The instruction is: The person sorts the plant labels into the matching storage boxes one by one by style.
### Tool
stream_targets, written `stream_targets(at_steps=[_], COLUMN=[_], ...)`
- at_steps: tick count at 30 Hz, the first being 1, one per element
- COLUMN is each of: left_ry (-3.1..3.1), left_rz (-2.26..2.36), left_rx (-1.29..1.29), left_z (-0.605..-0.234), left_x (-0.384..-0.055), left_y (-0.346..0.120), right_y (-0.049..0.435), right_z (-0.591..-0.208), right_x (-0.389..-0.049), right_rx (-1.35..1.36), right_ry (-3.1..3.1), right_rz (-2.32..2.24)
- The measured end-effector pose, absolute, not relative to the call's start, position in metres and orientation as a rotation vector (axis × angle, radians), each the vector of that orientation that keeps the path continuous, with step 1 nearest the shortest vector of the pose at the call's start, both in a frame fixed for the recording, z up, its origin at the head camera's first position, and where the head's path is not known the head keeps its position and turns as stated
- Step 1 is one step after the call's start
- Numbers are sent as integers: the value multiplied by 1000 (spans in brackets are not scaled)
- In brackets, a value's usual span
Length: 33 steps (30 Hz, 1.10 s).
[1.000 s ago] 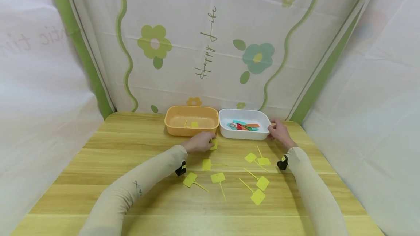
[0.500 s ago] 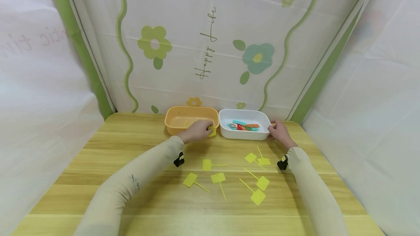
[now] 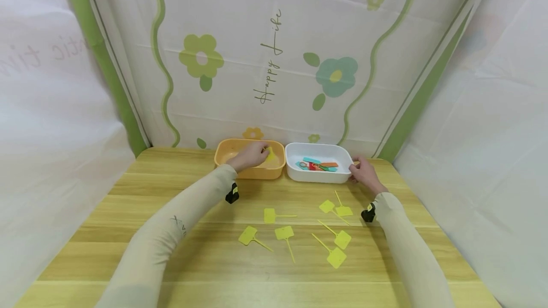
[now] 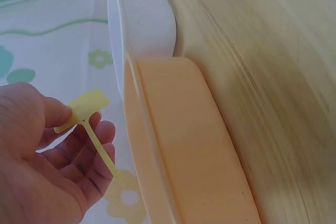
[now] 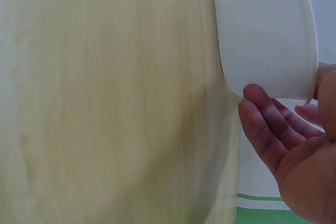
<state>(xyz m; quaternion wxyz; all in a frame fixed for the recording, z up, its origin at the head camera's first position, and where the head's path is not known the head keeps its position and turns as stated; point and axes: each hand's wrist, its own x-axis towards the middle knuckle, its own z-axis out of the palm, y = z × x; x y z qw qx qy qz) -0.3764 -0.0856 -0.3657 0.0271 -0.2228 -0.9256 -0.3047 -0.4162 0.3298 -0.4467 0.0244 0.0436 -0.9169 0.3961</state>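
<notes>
My left hand (image 3: 249,155) is over the orange plastic bin (image 3: 257,174). Between thumb and fingers it pinches a yellow tag (image 4: 90,103) by its square flag; the thin tail slants down past the fingertips in the left wrist view. At the right end of the white plastic bin (image 3: 318,176), my right hand (image 5: 302,163) grips the wall, thumb at the rim and fingertips against the outside. Several more yellow tags, such as one with its tail to the right (image 3: 269,216), lie on the table in front of the bins. The orange bin's inside is partly hidden by my left hand.
Both bins stand side by side at the back of the wooden table (image 3: 171,270). Blue, orange and red small pieces (image 3: 314,166) lie in the white bin. A patterned cloth (image 3: 239,103) hangs right behind, and pale sheets enclose the sides.
My left hand has lifted the yellow tag from in front of the orange bin and carried it up and back, over the bin's rim. My right hand has stayed on the white bin.
</notes>
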Motion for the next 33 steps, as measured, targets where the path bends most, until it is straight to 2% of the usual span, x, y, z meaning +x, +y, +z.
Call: stream_targets(at_steps=[11,23,33], left_ry=[-2934,-2969,-2969], left_rz=[-996,-922,-844], left_rx=[-569,-587,-607], left_z=[-370,-371,-369], left_x=[-384,-399,-399], left_y=[-94,-91,-88], right_y=[329,331,330], right_z=[-446,-445,-445], right_x=[-415,-416,-417], right_rx=[138,172,141], right_ry=[-2838,-2815,-2827], right_rz=[1244,1285,1253])
